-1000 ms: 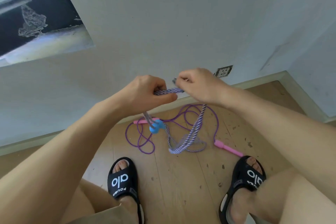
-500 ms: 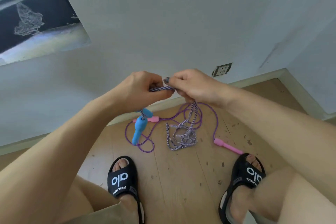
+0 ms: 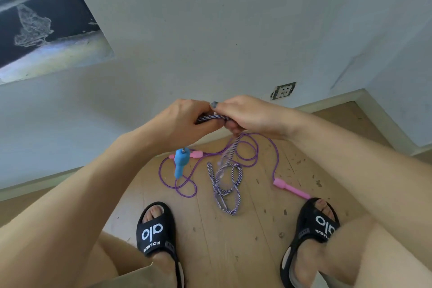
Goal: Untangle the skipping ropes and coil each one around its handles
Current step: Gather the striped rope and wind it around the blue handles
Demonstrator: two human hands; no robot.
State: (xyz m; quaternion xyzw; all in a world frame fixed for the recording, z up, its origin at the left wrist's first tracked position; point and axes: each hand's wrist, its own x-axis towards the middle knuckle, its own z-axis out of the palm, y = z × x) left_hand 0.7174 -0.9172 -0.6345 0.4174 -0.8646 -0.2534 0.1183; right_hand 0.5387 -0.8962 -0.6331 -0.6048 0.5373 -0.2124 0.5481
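Observation:
My left hand (image 3: 182, 121) and my right hand (image 3: 247, 117) meet in front of me, both gripping a bundle of the braided purple-and-white rope (image 3: 210, 117). A blue handle (image 3: 180, 163) of that rope dangles below my left hand. The rest of the braided rope (image 3: 225, 184) hangs from my right hand and lies looped on the wooden floor. A thin purple rope (image 3: 254, 154) lies in loose loops on the floor, with one pink handle (image 3: 291, 188) near my right foot and the other pink handle (image 3: 195, 154) behind the blue one.
My feet in black slides (image 3: 156, 231) (image 3: 313, 229) stand on the wooden floor (image 3: 233, 241) either side of the ropes. A white wall with a socket (image 3: 283, 90) and a skirting board runs close behind. A dark window opening (image 3: 42, 25) is at upper left.
My hands have closed together on the braided rope. The blue handle swung from a bunched spot to hanging straight down. The braided loops on the floor have stretched toward my feet.

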